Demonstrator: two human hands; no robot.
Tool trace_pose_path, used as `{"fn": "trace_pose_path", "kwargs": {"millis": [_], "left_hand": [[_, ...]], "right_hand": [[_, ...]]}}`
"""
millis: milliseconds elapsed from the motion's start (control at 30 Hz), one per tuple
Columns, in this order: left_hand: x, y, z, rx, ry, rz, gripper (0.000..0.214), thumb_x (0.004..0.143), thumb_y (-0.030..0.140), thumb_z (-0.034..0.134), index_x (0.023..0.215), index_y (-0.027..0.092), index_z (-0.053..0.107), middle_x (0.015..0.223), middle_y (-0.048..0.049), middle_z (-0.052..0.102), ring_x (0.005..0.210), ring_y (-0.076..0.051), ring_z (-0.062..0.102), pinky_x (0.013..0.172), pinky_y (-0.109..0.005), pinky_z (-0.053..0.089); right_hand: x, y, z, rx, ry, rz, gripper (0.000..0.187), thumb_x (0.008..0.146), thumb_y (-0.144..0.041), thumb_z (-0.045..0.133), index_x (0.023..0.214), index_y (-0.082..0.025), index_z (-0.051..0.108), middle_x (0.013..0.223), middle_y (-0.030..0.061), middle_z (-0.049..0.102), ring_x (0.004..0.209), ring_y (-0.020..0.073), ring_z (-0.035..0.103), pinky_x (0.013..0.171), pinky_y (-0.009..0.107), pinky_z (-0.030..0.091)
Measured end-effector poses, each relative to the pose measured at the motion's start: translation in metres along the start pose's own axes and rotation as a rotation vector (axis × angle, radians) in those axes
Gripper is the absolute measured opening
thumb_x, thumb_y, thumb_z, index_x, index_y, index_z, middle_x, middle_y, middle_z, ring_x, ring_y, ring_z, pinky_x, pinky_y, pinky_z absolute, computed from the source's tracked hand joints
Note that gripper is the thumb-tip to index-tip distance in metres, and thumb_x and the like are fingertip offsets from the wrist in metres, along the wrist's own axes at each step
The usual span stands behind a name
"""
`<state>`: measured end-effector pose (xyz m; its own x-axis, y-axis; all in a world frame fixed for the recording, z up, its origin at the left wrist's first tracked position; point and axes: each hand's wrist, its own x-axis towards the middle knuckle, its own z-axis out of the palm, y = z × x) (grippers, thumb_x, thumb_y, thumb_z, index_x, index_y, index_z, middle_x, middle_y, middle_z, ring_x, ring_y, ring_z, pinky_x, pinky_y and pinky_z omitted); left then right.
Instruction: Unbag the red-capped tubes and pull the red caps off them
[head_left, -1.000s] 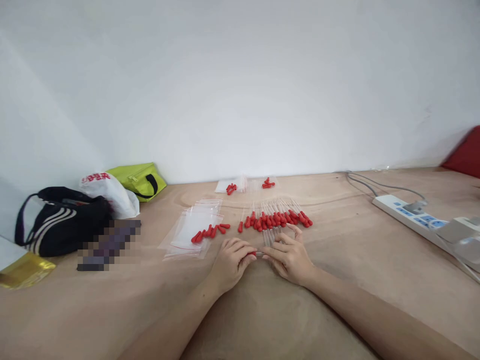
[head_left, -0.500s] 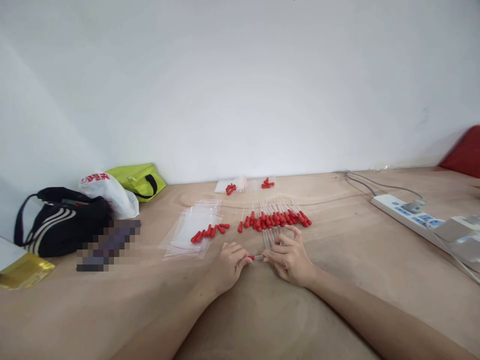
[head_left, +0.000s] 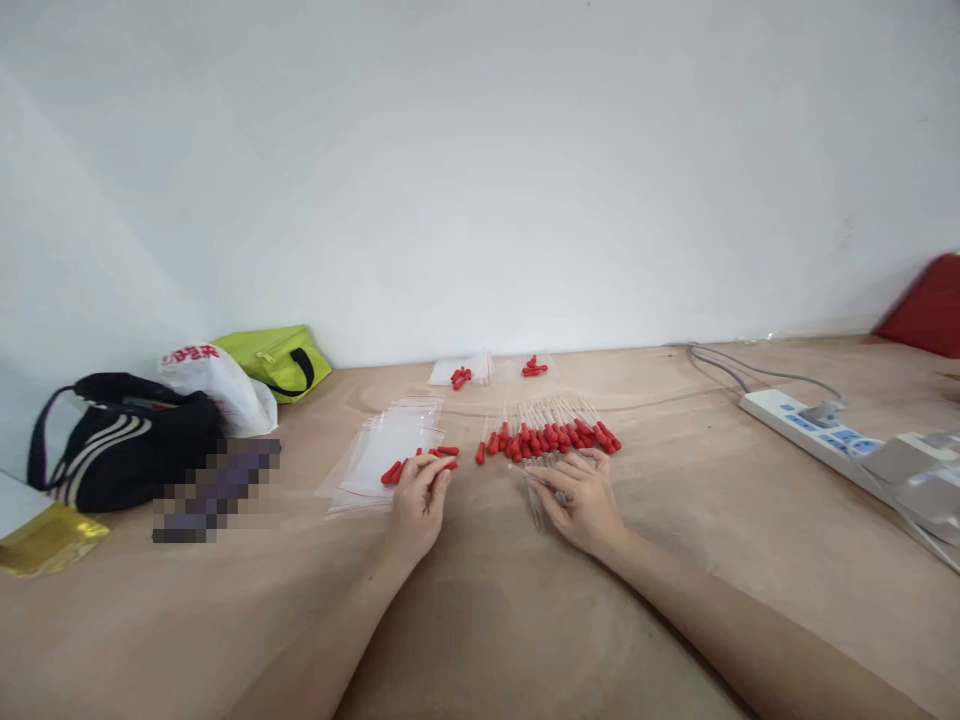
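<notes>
My left hand [head_left: 420, 503] is over the near end of the clear zip bags [head_left: 390, 450], its fingertips closed on a red rubber bulb [head_left: 453, 465]. Several other loose red bulbs [head_left: 391, 473] lie beside it on the bags. My right hand [head_left: 581, 500] rests over a bunch of thin clear tubes [head_left: 536, 510], thumb and fingers pinched around what looks like one tube. My palm and fingers hide most of that bunch. Just beyond lies a row of droppers [head_left: 551, 437], red bulbs toward me and pale stems pointing at the wall.
Two small bags with red bulbs [head_left: 460, 379] lie by the wall. At the right are a white power strip [head_left: 799, 425] with plugs and a grey cable [head_left: 757, 370]. A black bag [head_left: 142, 440], a white plastic bag [head_left: 225, 395] and a lime-green bag [head_left: 277, 360] stand left.
My left hand has moved left and away from me, from the dropper between my hands to the loose bulbs. My right hand has shifted slightly forward over the tubes.
</notes>
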<state>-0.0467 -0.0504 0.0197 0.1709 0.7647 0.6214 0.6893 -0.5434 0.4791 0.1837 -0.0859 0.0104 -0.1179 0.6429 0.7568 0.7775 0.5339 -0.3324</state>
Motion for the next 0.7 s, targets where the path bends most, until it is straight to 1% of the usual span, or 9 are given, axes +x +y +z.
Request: {"fn": "trace_pose_path", "kwargs": {"millis": [33,100,200,267,367,467,500,600,700], "left_hand": [[0.002,-0.004,-0.002,0.042,0.067,-0.015,0.025,0.083,0.028,0.039,0.093,0.018,0.06,0.088,-0.0063,0.055,0.083,-0.017,0.055,0.074,-0.03,0.045],[0.007,-0.013,-0.007,0.122,0.163,-0.058,0.027,0.081,0.027,0.04,0.097,0.016,0.058,0.087,-0.007,0.054,0.078,-0.016,0.055,0.071,-0.03,0.046],[0.014,-0.026,-0.017,0.235,0.206,-0.118,0.028,0.078,0.029,0.044,0.099,0.014,0.055,0.083,-0.0062,0.057,0.069,-0.016,0.055,0.067,-0.03,0.046],[0.016,-0.033,-0.02,0.323,0.178,-0.135,0.026,0.076,0.031,0.048,0.094,0.015,0.056,0.081,-0.0057,0.06,0.072,-0.019,0.056,0.069,-0.032,0.044],[0.016,-0.039,-0.021,0.44,0.075,-0.17,0.02,0.075,0.034,0.049,0.085,0.019,0.059,0.08,-0.0046,0.064,0.078,-0.023,0.057,0.071,-0.035,0.041],[0.014,-0.04,-0.02,0.444,0.014,-0.192,0.023,0.078,0.039,0.046,0.083,0.02,0.059,0.081,-0.0039,0.065,0.079,-0.023,0.058,0.072,-0.036,0.04],[0.013,-0.041,-0.019,0.424,0.018,-0.191,0.025,0.078,0.04,0.045,0.083,0.02,0.059,0.082,-0.0042,0.066,0.08,-0.023,0.058,0.073,-0.036,0.04],[0.013,-0.043,-0.018,0.36,0.02,-0.186,0.031,0.08,0.042,0.04,0.084,0.018,0.058,0.085,-0.006,0.066,0.082,-0.022,0.059,0.075,-0.035,0.042],[0.012,-0.047,-0.017,0.313,-0.014,-0.183,0.034,0.081,0.043,0.037,0.087,0.017,0.058,0.086,-0.0072,0.065,0.082,-0.021,0.06,0.073,-0.033,0.044]], "right_hand": [[0.001,-0.002,0.002,-0.004,-0.007,0.014,0.018,0.081,-0.021,0.049,0.086,-0.026,0.065,0.058,-0.0038,0.06,0.063,0.0103,0.048,0.083,0.034,0.022],[0.002,-0.005,0.004,-0.024,-0.018,0.018,0.018,0.079,-0.018,0.049,0.085,-0.025,0.064,0.06,-0.0032,0.061,0.065,0.0108,0.049,0.082,0.034,0.022],[0.002,-0.006,0.009,-0.082,-0.011,-0.027,0.016,0.076,-0.017,0.051,0.081,-0.023,0.064,0.059,-0.0032,0.061,0.065,0.0114,0.048,0.083,0.035,0.021],[0.003,-0.007,0.012,-0.14,-0.016,-0.079,0.013,0.075,-0.016,0.051,0.075,-0.022,0.063,0.058,-0.0027,0.06,0.065,0.0118,0.047,0.083,0.036,0.02],[0.004,-0.011,0.016,-0.213,-0.063,-0.142,0.013,0.074,-0.015,0.051,0.068,-0.02,0.061,0.056,-0.0017,0.058,0.065,0.0123,0.045,0.082,0.038,0.02],[0.004,-0.015,0.016,-0.19,-0.131,-0.147,0.011,0.075,-0.025,0.053,0.07,-0.02,0.061,0.059,-0.0013,0.058,0.068,0.0129,0.044,0.083,0.039,0.018],[0.004,-0.016,0.016,-0.171,-0.157,-0.144,0.013,0.075,-0.031,0.055,0.072,-0.021,0.062,0.061,-0.0011,0.058,0.07,0.0133,0.044,0.083,0.039,0.018],[0.004,-0.016,0.014,-0.139,-0.231,-0.144,0.029,0.07,-0.049,0.057,0.077,-0.021,0.063,0.069,0.0004,0.059,0.075,0.0153,0.045,0.085,0.041,0.017],[0.004,-0.016,0.014,-0.123,-0.269,-0.142,0.042,0.063,-0.06,0.058,0.08,-0.021,0.063,0.072,0.0013,0.058,0.078,0.0168,0.046,0.086,0.042,0.016]]}}
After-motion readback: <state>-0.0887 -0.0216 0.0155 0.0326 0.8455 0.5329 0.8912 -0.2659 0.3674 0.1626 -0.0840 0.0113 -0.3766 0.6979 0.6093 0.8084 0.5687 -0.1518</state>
